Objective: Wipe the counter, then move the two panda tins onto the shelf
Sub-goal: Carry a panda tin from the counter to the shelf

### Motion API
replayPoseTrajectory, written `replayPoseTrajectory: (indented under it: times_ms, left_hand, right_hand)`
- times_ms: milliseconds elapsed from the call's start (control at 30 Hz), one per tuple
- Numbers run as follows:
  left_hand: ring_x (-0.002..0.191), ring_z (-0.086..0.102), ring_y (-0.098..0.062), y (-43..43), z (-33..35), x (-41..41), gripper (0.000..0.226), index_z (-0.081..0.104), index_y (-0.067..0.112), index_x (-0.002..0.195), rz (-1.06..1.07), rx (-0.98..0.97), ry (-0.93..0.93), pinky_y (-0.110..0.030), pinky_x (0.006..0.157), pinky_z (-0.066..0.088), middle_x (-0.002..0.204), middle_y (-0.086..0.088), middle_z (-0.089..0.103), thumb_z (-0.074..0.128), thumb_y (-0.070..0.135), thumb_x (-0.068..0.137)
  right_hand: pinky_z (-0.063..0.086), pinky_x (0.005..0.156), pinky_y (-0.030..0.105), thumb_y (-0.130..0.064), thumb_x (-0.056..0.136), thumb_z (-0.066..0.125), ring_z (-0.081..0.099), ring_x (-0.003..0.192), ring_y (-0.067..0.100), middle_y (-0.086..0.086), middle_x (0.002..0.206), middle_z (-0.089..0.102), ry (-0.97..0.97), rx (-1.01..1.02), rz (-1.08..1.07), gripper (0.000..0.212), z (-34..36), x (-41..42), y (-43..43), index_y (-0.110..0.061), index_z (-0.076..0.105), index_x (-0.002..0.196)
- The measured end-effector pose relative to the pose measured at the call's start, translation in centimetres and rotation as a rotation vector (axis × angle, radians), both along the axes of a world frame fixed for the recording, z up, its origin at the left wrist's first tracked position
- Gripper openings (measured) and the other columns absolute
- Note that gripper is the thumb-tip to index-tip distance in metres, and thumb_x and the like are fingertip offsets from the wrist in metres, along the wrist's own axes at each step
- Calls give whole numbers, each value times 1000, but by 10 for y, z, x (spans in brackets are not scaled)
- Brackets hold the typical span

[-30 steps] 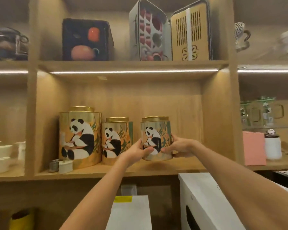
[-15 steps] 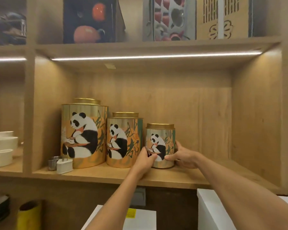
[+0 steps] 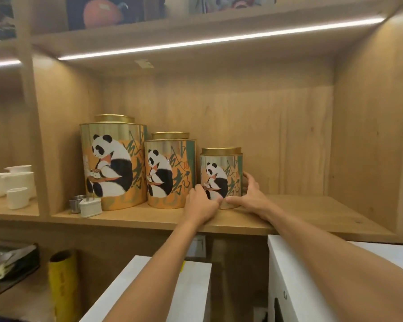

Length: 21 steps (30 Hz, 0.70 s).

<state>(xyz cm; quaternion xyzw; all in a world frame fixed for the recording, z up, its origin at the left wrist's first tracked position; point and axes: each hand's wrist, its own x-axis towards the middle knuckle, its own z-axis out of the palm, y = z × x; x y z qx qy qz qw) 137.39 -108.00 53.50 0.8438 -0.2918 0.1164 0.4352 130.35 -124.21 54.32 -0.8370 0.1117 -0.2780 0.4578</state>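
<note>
Three gold-lidded panda tins stand in a row on the wooden shelf [image 3: 312, 212]: a large tin [image 3: 113, 161] at the left, a medium tin [image 3: 170, 170] in the middle, and a small tin [image 3: 221, 173] at the right. The small tin rests upright on the shelf, close beside the medium one. My left hand [image 3: 201, 204] grips its lower left side and my right hand [image 3: 250, 196] wraps its lower right side. Both hands are touching the tin.
A small metal cup [image 3: 76, 203] and a white plug-like block [image 3: 90, 206] sit in front of the large tin. White cups [image 3: 14, 184] fill the left compartment. White boxes [image 3: 349, 282] stand below, and a yellow roll [image 3: 62, 282] at lower left.
The small tin went from held in the air to set down on the shelf beside the medium tin. My view has come closer to the shelf.
</note>
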Motion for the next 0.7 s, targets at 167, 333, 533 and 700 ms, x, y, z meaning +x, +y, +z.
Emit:
replayPoseTrajectory:
  times_ms: [167, 333, 533, 700]
  left_hand:
    - [119, 52, -28, 1, 0, -2, 69, 43, 11, 131, 16, 11, -23, -45, 98, 50, 130, -11, 53, 68, 48, 78]
    - [119, 53, -29, 3, 1, -5, 58, 46, 7, 129, 39, 48, -90, -45, 100, 50, 130, -13, 55, 65, 41, 86]
    - [118, 55, -30, 7, 2, -8, 56, 44, 8, 130, 95, 56, -77, -45, 97, 44, 130, -13, 55, 59, 37, 85]
    - [118, 54, -31, 7, 2, -2, 60, 38, 8, 132, 77, -4, -15, -46, 98, 44, 131, -13, 55, 59, 34, 82]
  right_hand:
    - [36, 113, 47, -29, 69, 87, 38, 138, 26, 9, 155, 33, 0, 16, 23, 110, -1, 0, -3, -24, 14, 151]
    - [35, 112, 43, -31, 72, 84, 36, 139, 26, 9, 157, 28, 23, -23, 38, 109, 0, -2, 1, -24, 10, 152]
    - [35, 114, 46, -33, 72, 85, 37, 139, 27, 8, 157, 29, 70, -52, 16, 110, 1, -4, 5, -27, 10, 153]
    - [34, 114, 50, -19, 78, 80, 35, 141, 31, 11, 158, 28, 104, -3, -74, 106, 7, -6, 8, -25, 7, 155]
